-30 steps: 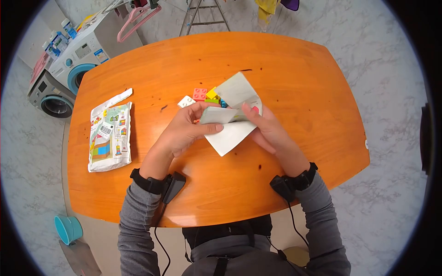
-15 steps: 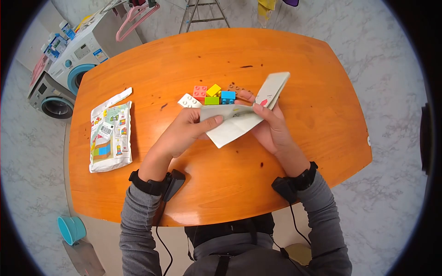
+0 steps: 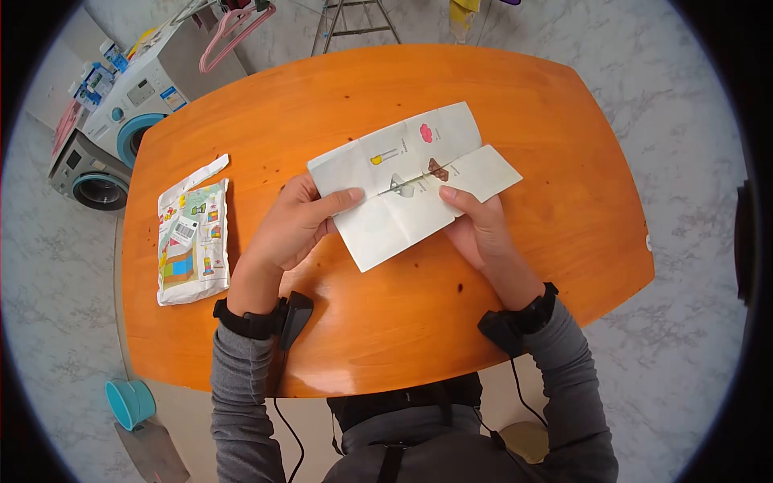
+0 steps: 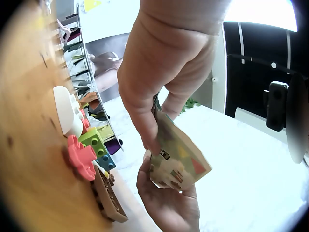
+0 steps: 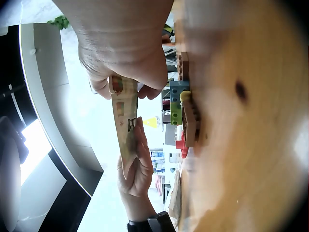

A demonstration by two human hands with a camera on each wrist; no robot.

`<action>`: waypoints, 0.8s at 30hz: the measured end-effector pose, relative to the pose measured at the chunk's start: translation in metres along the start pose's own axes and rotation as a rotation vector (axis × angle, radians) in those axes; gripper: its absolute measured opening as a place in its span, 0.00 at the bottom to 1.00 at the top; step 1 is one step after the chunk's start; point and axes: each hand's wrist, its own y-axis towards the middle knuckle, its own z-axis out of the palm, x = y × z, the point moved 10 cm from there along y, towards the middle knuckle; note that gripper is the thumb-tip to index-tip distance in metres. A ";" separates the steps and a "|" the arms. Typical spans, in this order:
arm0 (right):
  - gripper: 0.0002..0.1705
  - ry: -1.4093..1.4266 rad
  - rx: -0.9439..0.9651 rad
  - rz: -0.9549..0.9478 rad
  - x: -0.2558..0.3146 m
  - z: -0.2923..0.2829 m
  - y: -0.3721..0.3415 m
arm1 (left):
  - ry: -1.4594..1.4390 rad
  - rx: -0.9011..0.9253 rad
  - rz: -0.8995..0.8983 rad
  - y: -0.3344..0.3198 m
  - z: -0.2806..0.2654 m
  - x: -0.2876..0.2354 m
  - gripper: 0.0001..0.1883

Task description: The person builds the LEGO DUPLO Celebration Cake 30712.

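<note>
A white paper leaflet [image 3: 386,225], creased along its folds, is spread above the table between both hands. Small printed pictures, pink, yellow, grey and brown, show on its upper face. My left hand [image 3: 291,224] pinches its left edge, thumb on top and fingers underneath. At the lower right edge my right hand [image 3: 485,229] grips it the same way. Coloured prints cover the leaflet's underside [image 4: 181,157] in the left wrist view. Toy bricks lie beyond, hidden by the paper in the head view: a white brick [image 4: 66,111], a pink flower-shaped piece [image 4: 79,157], a brown brick [image 4: 110,197], a blue brick [image 5: 178,91].
A printed plastic bag [image 3: 193,249] lies at the table's left, a torn-off strip [image 3: 196,177] just above it. The wooden table [image 3: 386,346] has rounded edges. Washing machines [image 3: 149,105] stand behind on the left, and a blue bucket [image 3: 130,402] is on the floor.
The folded leaflet has been opened out flat, turning its printed face up. It now covers the bricks that showed half a second ago. Both hands keep hold of it.
</note>
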 end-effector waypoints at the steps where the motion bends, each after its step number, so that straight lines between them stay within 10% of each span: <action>1: 0.39 -0.003 -0.009 0.002 0.000 0.000 0.000 | 0.015 -0.004 -0.007 -0.001 -0.001 0.000 0.19; 8: 0.39 -0.033 0.039 0.075 -0.004 0.010 -0.005 | 0.172 0.247 -0.160 -0.018 0.017 0.004 0.21; 14: 0.34 0.091 0.108 0.169 -0.021 0.010 -0.004 | 0.555 0.263 -0.005 -0.025 0.024 -0.022 0.21; 16: 0.38 0.122 0.169 0.168 -0.021 0.015 -0.005 | 0.843 0.244 0.494 -0.034 0.045 -0.060 0.28; 19: 0.57 0.153 0.249 0.168 -0.023 0.024 -0.010 | 0.992 0.251 0.414 -0.036 0.058 -0.051 0.32; 24: 0.53 0.106 0.299 0.197 -0.022 0.032 -0.013 | 1.081 0.426 0.371 -0.046 0.075 -0.028 0.38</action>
